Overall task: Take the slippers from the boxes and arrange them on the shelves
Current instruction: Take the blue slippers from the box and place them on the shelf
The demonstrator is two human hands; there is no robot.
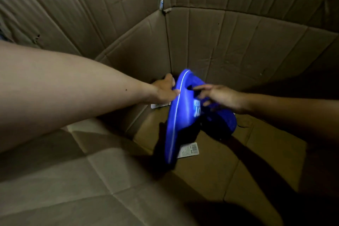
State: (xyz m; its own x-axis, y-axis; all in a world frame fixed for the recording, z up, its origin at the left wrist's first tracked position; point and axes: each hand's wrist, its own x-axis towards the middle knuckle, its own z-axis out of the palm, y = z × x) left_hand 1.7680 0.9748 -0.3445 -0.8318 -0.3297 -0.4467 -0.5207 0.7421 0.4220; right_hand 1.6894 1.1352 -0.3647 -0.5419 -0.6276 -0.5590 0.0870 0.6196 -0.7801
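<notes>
1. Blue foam, a pale line running along its edge: the blue slipper (176,115) stands on its side, deep in the far corner of a big cardboard box (238,42), its lower end just above the box floor.
2. A second slipper (222,122), darker because it sits in shadow, lies just behind and to the right of the first and touches it. I cannot tell whether the two are tied together.
3. The left hand (163,91) grips the upper edge of the blue slipper, thumb on top and fingers curled against the sole.
4. The right hand (222,97) is on the strap (197,105). Its forefinger stretches out over the opening while the other fingers curl under the strap, so it appears to hold the slipper there, though blur softens the detail.
5. A paper tag (189,150) with a barcode hangs at the lower end of the blue slipper, and a white slip (157,105) peeps out under the left wrist.
6. As for progress, I judge this the lifting-out step. The pair is in hand but not yet clear of the box, and carrying it over and setting it on a shelf remain to be done.
7. No shelf is visible from here, so how many slippers already stand there is unknown. The near right corner of the box is lost in deep shadow, and the lettering on the strap is too smeared to read.
</notes>
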